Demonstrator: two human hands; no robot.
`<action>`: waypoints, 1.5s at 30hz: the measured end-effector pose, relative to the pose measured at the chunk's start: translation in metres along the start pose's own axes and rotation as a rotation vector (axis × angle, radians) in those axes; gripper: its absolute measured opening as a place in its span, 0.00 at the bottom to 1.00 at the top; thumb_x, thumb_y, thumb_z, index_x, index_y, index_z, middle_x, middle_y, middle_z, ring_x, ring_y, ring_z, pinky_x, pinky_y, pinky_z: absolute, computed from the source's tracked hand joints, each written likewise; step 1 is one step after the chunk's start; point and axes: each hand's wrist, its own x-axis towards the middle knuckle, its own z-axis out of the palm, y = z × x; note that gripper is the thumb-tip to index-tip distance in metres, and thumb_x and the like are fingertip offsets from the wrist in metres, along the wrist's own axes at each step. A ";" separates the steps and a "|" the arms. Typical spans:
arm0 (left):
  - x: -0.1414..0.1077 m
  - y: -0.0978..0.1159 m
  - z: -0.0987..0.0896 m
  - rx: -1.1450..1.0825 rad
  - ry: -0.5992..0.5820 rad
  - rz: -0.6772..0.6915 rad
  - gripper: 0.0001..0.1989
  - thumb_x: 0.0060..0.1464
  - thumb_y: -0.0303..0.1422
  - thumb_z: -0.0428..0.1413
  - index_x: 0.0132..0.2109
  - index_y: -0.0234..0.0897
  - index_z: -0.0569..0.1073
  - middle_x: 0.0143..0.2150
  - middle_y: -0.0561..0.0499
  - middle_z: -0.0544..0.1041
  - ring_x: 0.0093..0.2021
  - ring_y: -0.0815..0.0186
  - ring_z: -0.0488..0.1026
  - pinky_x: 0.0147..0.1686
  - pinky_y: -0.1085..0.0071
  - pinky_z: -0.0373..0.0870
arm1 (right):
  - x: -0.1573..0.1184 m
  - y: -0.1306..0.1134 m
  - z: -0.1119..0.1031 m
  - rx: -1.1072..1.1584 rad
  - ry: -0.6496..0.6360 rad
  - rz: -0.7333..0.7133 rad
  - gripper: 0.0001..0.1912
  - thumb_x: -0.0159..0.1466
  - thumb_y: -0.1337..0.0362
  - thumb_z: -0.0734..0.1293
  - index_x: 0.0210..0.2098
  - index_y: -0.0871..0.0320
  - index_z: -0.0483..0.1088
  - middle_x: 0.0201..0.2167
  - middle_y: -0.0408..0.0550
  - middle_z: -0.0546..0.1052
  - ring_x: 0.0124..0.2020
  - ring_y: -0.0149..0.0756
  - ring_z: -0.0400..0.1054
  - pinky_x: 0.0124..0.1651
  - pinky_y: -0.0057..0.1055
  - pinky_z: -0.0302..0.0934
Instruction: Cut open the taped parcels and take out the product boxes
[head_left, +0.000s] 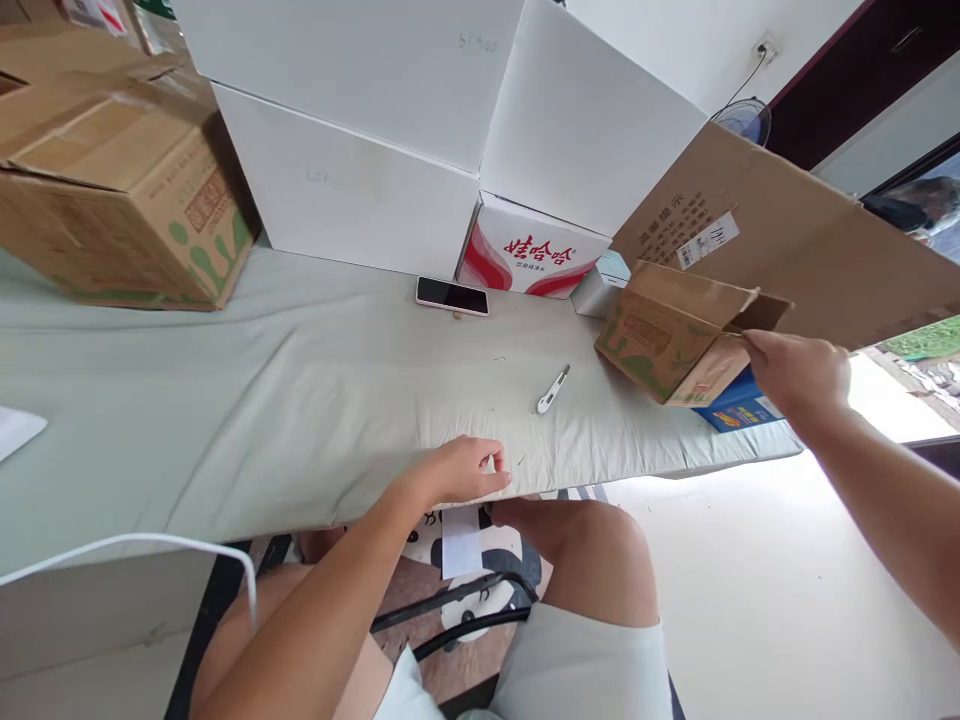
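Observation:
My right hand (801,375) grips the upper edge of a small open cardboard box (651,345) at the right end of the table, fingers closed on its rim. Green printing marks the box's side, and its flap stands up. At the table's front edge rests my left hand (463,468), loosely curled, with a gap between thumb and fingers and nothing visible in it. A white utility knife (553,390) lies on the cloth between the two hands. Under the right hand, a blue box (739,402) is partly hidden by the cardboard box.
A phone (451,296) lies near a white-and-red carton (529,250) and a small white box (602,285). White panels (360,190) stand behind. A large cardboard box (127,200) sits at left, a cardboard sheet (795,240) at right. A white cable (150,540) crosses the front left.

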 end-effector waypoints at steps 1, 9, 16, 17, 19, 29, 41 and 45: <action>0.002 0.000 0.001 -0.005 0.005 0.007 0.09 0.50 0.40 0.58 0.32 0.41 0.72 0.24 0.56 0.62 0.25 0.67 0.58 0.28 0.69 0.51 | -0.004 0.004 0.013 -0.007 -0.030 0.010 0.18 0.70 0.55 0.57 0.41 0.47 0.78 0.39 0.55 0.82 0.41 0.52 0.76 0.35 0.39 0.55; 0.017 0.002 0.005 -0.040 0.023 0.040 0.10 0.52 0.41 0.57 0.29 0.40 0.70 0.20 0.58 0.56 0.21 0.68 0.52 0.26 0.68 0.48 | -0.010 -0.019 0.057 -0.017 -0.172 -0.121 0.20 0.72 0.54 0.54 0.48 0.44 0.77 0.54 0.52 0.81 0.51 0.51 0.76 0.42 0.40 0.62; 0.026 0.000 0.003 -0.017 0.017 0.037 0.11 0.53 0.42 0.56 0.30 0.40 0.70 0.20 0.58 0.58 0.22 0.69 0.54 0.26 0.68 0.50 | 0.022 -0.053 0.050 -0.078 -0.200 -0.115 0.22 0.73 0.55 0.55 0.51 0.53 0.77 0.51 0.62 0.81 0.50 0.56 0.76 0.40 0.41 0.57; 0.027 0.000 0.002 -0.018 0.013 0.035 0.11 0.53 0.41 0.56 0.30 0.40 0.70 0.21 0.58 0.59 0.22 0.69 0.54 0.26 0.68 0.50 | 0.026 -0.057 0.048 -0.083 -0.206 -0.116 0.22 0.73 0.55 0.55 0.52 0.54 0.77 0.51 0.62 0.81 0.50 0.56 0.76 0.41 0.41 0.57; 0.027 0.000 0.001 -0.016 0.004 0.029 0.11 0.53 0.42 0.56 0.30 0.40 0.70 0.21 0.58 0.59 0.22 0.69 0.55 0.27 0.68 0.50 | 0.031 -0.064 0.045 -0.088 -0.218 -0.117 0.23 0.73 0.57 0.55 0.54 0.57 0.77 0.51 0.64 0.81 0.50 0.56 0.76 0.40 0.40 0.55; 0.025 0.004 -0.002 0.045 -0.003 0.022 0.10 0.54 0.42 0.55 0.31 0.40 0.69 0.24 0.57 0.62 0.25 0.68 0.60 0.27 0.69 0.54 | 0.031 -0.077 0.036 0.019 -0.252 -0.186 0.25 0.73 0.62 0.52 0.61 0.62 0.71 0.62 0.66 0.72 0.60 0.51 0.67 0.49 0.40 0.57; -0.023 -0.017 -0.016 0.117 0.406 -0.155 0.10 0.58 0.36 0.51 0.36 0.39 0.76 0.34 0.45 0.80 0.39 0.53 0.78 0.37 0.63 0.67 | -0.023 -0.212 -0.014 0.250 0.113 -0.746 0.26 0.67 0.56 0.61 0.61 0.60 0.70 0.60 0.65 0.70 0.63 0.58 0.62 0.61 0.53 0.63; -0.040 -0.025 -0.021 0.088 0.494 -0.187 0.11 0.60 0.37 0.51 0.35 0.39 0.75 0.35 0.45 0.82 0.41 0.53 0.80 0.39 0.62 0.70 | -0.054 -0.348 -0.067 0.413 0.139 -1.047 0.27 0.67 0.58 0.63 0.63 0.58 0.68 0.63 0.62 0.68 0.63 0.55 0.62 0.61 0.51 0.65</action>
